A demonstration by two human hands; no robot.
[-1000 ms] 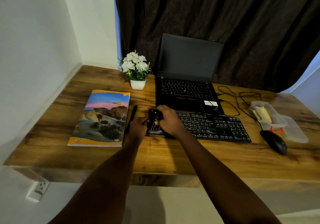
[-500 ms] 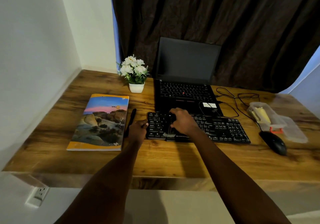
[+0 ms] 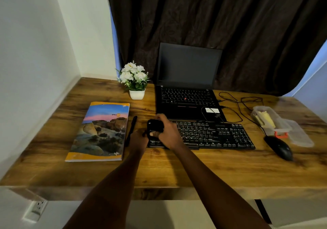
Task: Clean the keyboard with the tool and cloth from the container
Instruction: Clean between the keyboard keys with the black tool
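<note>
Our right hand [image 3: 168, 135] grips the tool [image 3: 155, 125] over the keyboard's [image 3: 212, 135] left end. We can't tell our left hand's [image 3: 139, 138] grip at that edge. Pen [image 3: 131, 129] and book [image 3: 102, 131] are just left, the laptop [image 3: 187, 101] directly behind. Mouse [image 3: 279, 148] and container [image 3: 283, 131] with the cloth [image 3: 265, 120] sit to the right.

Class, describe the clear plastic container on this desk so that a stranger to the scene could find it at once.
Start at the brown wooden desk and go to its right end, past the open black laptop and the black external keyboard. There, just behind the black computer mouse, lies the clear plastic container. Unlike its dark neighbours, it is see-through and holds a yellow cloth.
</note>
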